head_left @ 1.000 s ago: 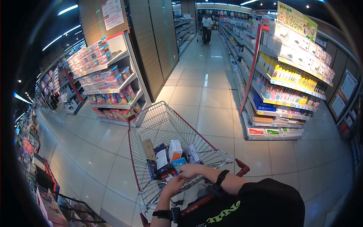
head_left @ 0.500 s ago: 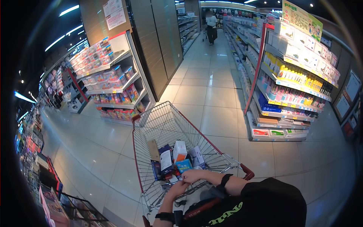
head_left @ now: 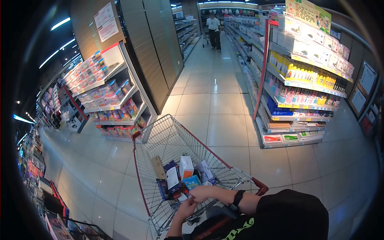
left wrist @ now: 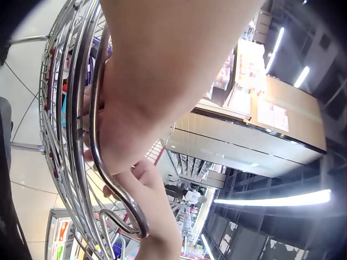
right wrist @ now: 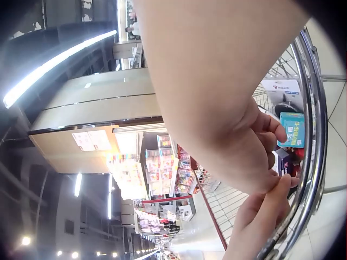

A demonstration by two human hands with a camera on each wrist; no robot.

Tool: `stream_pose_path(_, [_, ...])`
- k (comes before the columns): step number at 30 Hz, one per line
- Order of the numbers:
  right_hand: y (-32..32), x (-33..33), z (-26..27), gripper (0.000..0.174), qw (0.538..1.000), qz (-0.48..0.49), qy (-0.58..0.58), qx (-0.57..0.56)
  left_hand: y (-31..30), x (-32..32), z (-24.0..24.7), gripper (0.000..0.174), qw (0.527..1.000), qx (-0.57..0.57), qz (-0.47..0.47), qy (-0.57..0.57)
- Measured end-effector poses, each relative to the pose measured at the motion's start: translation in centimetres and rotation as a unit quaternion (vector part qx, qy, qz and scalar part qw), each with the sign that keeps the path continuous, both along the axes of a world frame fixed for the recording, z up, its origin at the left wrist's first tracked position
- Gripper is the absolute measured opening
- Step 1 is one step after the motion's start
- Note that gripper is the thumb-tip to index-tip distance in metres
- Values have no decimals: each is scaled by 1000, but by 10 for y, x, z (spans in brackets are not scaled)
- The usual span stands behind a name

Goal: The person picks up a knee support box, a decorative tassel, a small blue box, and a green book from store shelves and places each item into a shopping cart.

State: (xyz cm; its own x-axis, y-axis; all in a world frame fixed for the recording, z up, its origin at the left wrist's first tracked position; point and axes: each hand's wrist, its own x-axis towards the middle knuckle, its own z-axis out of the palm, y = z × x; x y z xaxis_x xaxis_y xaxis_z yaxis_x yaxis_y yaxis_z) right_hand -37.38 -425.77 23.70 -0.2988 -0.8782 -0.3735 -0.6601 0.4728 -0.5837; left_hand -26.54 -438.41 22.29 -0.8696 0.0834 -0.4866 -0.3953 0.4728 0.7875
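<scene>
Both hands meet over the near end of a wire shopping cart point(head_left: 138, 176). My right hand point(head_left: 201, 193) lies with loosely bent fingers against my left hand point(head_left: 186, 209), thumb and fingertips touching. The right wrist view shows nothing gripped between them. Both forearms cross the cart's handle end. Just beyond the fingers, in the basket, lie a light-blue packet point(head_left: 192, 182), a white and orange box point(head_left: 186, 168), a dark-blue package with a white label point(head_left: 173, 178), a long brown item point(head_left: 159, 167) and a white package point(head_left: 205, 172).
A shelf of clear tubs point(head_left: 106, 94) stands left of the cart beside a brown panelled wall point(head_left: 148, 52). A stocked shelf end point(head_left: 300, 84) stands at right. Between them a tiled aisle point(head_left: 214, 104) runs back to a person point(head_left: 214, 34) with a cart.
The head view has swung slightly, so the shelves sit a little further left and the cart lower than half a second ago. My hands stay together; the far person has changed stride.
</scene>
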Motion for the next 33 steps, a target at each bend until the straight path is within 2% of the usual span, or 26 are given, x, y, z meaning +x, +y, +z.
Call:
stream_pose_path(1, [-2, -2, -10, 22, 1000, 10, -5, 11, -4, -2, -17, 37, 999, -23, -23, -3])
stream_pose_path(5, [0, -10, -17, 24, 997, 55, 7, 49, 9, -7, 6, 35, 1000, -15, -27, -1])
stream_pose_path(9, [6, -34, -6, 25, 994, 66, -25, 79, 10, -25, 4, 36, 997, -47, -55, -16])
stream_pose_path(11, [10, -45, -1, 24, 994, 25, -99, 29, 10, -33, 0, 37, 999, -40, -29, 13])
stream_pose_path(12, [11, -52, -3, 24, 995, 28, -96, 25, 10, -37, -1, 37, 999, -44, -26, 15])
stream_pose_path(14, [16, -60, -4, 22, 997, -20, -67, -34, 16, -42, 7, 39, 998, 26, 6, 53])
stream_pose_path(15, [20, -62, -5, 21, 994, -50, -60, -80, 14, -46, 1, 40, 999, 19, -4, 41])
stream_pose_path(18, [20, -75, -24, 22, 989, -74, -58, -111, 17, -55, 0, 41, 1000, -11, -13, 4])
stream_pose_path(20, [22, -79, -30, 23, 989, -76, -57, -116, 20, -59, 4, 41, 999, -32, -20, -30])
stream_pose_path(22, [26, -80, -26, 23, 988, -79, -55, -118, 19, -61, -5, 41, 999, -17, -25, 13])
stream_pose_path(25, [28, -74, -10, 20, 994, -50, -89, -49, 21, -63, -6, 42, 1000, 1, -15, -11])
stream_pose_path(28, [24, -73, -25, 19, 992, -77, -47, -85, 30, -65, 24, 42, 998, -36, -36, -27])
stream_pose_path(30, [22, -67, -22, 20, 994, -60, -4, -91, 28, -65, 18, 43, 999, -23, -37, -15])
stream_pose_path(33, [22, -67, -3, 21, 996, -15, -67, -56, 21, -64, 6, 43, 998, -20, -59, 8])
